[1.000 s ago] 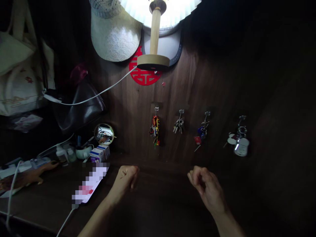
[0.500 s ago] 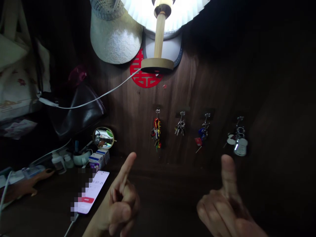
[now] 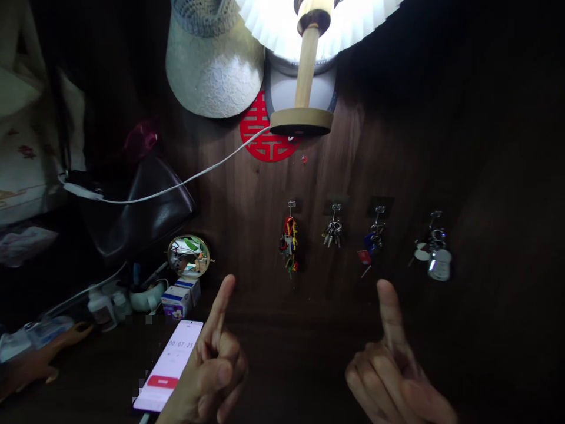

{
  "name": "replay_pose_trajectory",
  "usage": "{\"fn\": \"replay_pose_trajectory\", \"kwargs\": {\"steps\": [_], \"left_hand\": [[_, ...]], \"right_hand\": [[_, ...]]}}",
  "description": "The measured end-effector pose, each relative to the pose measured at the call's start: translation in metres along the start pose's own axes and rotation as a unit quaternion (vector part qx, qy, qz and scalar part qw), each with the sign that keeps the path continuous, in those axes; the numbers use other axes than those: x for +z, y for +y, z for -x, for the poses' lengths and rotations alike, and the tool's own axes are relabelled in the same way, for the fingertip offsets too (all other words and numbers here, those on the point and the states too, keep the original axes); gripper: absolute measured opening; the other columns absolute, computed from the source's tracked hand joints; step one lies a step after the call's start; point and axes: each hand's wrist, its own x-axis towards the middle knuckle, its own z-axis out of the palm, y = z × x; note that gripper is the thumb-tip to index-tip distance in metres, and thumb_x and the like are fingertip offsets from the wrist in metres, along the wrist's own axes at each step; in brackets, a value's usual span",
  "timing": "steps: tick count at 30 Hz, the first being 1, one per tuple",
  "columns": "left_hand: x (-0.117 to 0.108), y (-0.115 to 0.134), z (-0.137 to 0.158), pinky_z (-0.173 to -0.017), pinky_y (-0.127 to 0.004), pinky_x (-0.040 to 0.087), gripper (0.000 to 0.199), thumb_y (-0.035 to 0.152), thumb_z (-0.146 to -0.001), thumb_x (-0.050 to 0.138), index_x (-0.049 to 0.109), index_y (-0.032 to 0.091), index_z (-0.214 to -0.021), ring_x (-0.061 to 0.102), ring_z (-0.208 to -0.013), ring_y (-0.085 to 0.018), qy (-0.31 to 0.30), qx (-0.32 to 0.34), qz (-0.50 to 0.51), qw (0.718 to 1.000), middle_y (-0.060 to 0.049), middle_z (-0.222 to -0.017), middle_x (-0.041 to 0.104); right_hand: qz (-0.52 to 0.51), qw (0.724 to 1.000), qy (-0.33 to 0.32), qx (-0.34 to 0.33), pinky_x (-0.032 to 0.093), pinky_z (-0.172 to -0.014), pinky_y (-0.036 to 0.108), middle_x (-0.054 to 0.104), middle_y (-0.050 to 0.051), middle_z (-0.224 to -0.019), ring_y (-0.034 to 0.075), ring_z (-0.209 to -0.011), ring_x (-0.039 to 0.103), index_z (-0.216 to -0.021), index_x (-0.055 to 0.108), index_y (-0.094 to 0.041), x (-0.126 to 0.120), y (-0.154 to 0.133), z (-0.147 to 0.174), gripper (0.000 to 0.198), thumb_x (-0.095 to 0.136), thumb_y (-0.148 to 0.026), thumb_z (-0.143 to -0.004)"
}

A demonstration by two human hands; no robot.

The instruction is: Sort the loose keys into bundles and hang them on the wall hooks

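My left hand (image 3: 220, 359) is raised in front of the dark wood, index finger pointing up and the other fingers curled in; it holds nothing. Its wrist overlaps the lower right part of a phone (image 3: 179, 353) lit with a timer. My right hand (image 3: 388, 371) makes much the same shape, empty, its index finger stretched upward. That fingertip shows just below a key bunch with blue and red tags (image 3: 372, 242). Also hanging from hooks are keys with a colourful cord (image 3: 289, 241), a plain key bunch (image 3: 334, 232) and keys with a clear tag (image 3: 439, 264).
A lamp (image 3: 304, 70) glows at the top, its white cable (image 3: 194, 175) running left. Behind it are a lace-brimmed hat (image 3: 216, 70), a cap (image 3: 282, 88) and a red paper cutout (image 3: 260, 147). At left are a black bag (image 3: 145, 206), round mirror (image 3: 189, 257), small boxes (image 3: 179, 299) and bottles (image 3: 101, 306).
The view has shifted, so the wall things appear further right and slightly lower. My right hand has moved a little left in view. Both hands keep their pointing shape.
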Motion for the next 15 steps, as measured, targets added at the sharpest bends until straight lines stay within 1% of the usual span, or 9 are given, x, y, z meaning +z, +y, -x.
{"fn": "replay_pose_trajectory", "kwargs": {"steps": [4, 7, 12, 15], "left_hand": [[-0.009, 0.011, 0.003, -0.028, -0.007, 0.032, 0.086, 0.025, -0.076, 0.065, 0.01, 0.043, -0.139, 0.01, -0.026, 0.0, 0.021, -0.018, -0.012, 1.0, 0.014, -0.042, 0.023], [-0.018, 0.017, 0.007, -0.029, -0.007, 0.032, 0.085, 0.024, -0.077, 0.063, 0.008, 0.039, -0.14, 0.01, -0.026, 0.0, 0.031, -0.023, -0.002, 0.999, 0.014, -0.04, 0.024], [-0.033, 0.025, 0.01, -0.03, -0.008, 0.032, 0.082, 0.019, -0.08, 0.058, 0.005, 0.038, -0.14, 0.01, -0.025, -0.001, 0.0, -0.013, 0.021, 1.0, 0.014, -0.036, 0.026], [-0.039, 0.028, 0.011, -0.029, -0.008, 0.031, 0.082, 0.019, -0.08, 0.058, 0.007, 0.04, -0.14, 0.009, -0.026, -0.001, -0.001, -0.015, 0.022, 1.0, 0.014, -0.037, 0.025]], "right_hand": [[0.014, 0.999, 0.032, -0.002, 0.018, -0.032, 0.023, 0.013, -0.014, -0.032, 0.006, -0.027, 0.006, -0.138, 0.016, -0.044, 0.009, 0.015, -0.005, 0.08, 0.061, -0.043, -0.072], [0.01, 0.999, 0.047, -0.004, 0.018, -0.033, 0.023, 0.012, -0.014, -0.035, 0.006, -0.029, 0.006, -0.138, 0.018, -0.044, 0.018, 0.025, -0.008, 0.079, 0.061, -0.044, -0.071], [-0.012, 0.999, 0.045, 0.002, 0.017, -0.035, 0.024, 0.008, -0.013, -0.037, 0.007, -0.031, 0.006, -0.135, 0.026, -0.045, 0.028, 0.037, -0.013, 0.069, 0.059, -0.042, -0.074], [-0.004, 0.999, 0.049, 0.012, 0.017, -0.037, 0.024, 0.007, -0.012, -0.037, 0.007, -0.033, 0.006, -0.133, 0.03, -0.046, 0.03, 0.042, -0.015, 0.064, 0.058, -0.046, -0.075]]}}
